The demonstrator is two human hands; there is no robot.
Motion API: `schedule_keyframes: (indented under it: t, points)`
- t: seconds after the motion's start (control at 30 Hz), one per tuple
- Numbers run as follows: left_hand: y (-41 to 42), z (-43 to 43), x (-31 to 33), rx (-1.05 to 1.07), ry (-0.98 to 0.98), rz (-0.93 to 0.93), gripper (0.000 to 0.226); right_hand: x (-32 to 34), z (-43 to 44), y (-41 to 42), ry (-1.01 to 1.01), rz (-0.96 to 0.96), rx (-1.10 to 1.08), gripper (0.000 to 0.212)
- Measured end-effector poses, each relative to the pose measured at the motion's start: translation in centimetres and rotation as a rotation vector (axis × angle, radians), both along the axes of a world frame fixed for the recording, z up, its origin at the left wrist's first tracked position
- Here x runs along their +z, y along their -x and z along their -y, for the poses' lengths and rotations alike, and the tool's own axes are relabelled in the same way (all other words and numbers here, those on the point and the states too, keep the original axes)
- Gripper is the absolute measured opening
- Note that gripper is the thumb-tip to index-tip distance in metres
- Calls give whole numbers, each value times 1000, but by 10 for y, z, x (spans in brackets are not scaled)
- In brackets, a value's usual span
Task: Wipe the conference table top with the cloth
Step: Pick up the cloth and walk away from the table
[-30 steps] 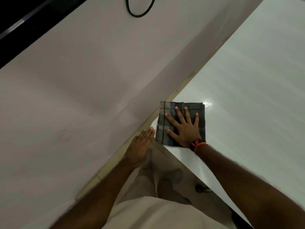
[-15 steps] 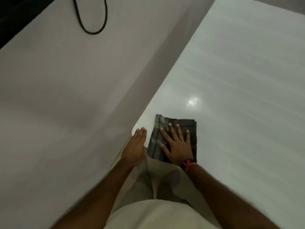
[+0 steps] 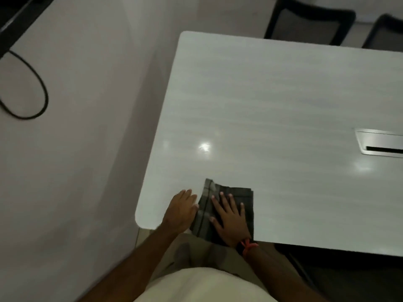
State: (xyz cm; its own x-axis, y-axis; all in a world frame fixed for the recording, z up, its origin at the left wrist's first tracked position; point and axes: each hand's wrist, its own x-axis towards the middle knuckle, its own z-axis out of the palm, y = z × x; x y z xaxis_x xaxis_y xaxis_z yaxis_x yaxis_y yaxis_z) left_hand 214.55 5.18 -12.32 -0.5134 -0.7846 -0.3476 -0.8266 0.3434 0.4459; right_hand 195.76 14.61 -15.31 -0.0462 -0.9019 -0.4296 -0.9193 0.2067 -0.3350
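Pale wall (image 3: 76,127) with looping black cable (image 3: 32,101), two dark chairs (image 3: 309,20) (backs only), dim light

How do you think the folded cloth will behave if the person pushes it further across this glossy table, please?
The cloth lies flat in folded layers, so it is probably soft and floppy and may bunch if pushed from one edge. The table top shows bright reflections, so it looks smooth and the cloth should slide easily. The right hand is spread flat on it, which likely keeps the folds together.
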Motion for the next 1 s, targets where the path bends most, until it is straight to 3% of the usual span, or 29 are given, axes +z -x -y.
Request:
schedule_keyframes:
  t: [0.1,0.17,0.23,0.4,0.53,0.6,0.67,0.77,0.87,1.0]
  points:
    - [19,5,7,18,-33,41,39,15,-6,11,120,21,-404,77]
    - [28,7,11,95,-72,8,35,25,-12,21,141,30,-776,78]
    - [37,8,10,217,-174,-55,35,33,-19,26,56,56,-931,77]
    - [60,10,17,394,-404,-142,21,37,-20,30,63,280,-1095,71]
    - [65,16,16,515,-510,-159,35,42,-15,32,-23,351,-1162,61]
    - [64,17,15,512,-548,-136,37,46,-11,33,-42,335,-1175,45]
    - [62,16,15,493,-555,-131,31,48,-9,33,-60,332,-1172,13]
    - [60,17,18,461,-549,-161,21,48,-9,34,-68,356,-1153,28]
    - [55,20,22,434,-535,-185,12,45,-12,34,-73,416,-1143,17]
    - [46,24,35,413,-501,-238,18,42,-13,30,-84,623,-1202,10]
